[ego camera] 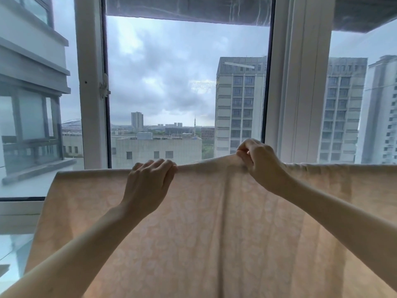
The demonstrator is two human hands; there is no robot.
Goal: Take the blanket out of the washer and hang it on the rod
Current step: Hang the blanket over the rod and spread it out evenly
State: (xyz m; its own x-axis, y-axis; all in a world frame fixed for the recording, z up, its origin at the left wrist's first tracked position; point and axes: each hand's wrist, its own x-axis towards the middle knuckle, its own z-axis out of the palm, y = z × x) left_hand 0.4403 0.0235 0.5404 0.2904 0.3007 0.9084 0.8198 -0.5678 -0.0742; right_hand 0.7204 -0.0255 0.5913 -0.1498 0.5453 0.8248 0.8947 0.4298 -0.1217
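While my left fingers (pixel 158 166) curl over the top fold of the blanket (pixel 193 244) hanging before the window (pixel 90 61) and my right fingers (pixel 243 157) pinch its raised ridge, I should pull outward, smoothing evenly.

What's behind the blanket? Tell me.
Above the blanket, a window frame and buildings outside show. Any rod under the fold, and everything lower, is covered.

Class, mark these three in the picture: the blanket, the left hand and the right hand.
blanket (pixel 193 233): head view, the hanging patterned front below the top fold.
left hand (pixel 148 183): head view, the back of the hand.
right hand (pixel 258 162): head view, the back of the hand.
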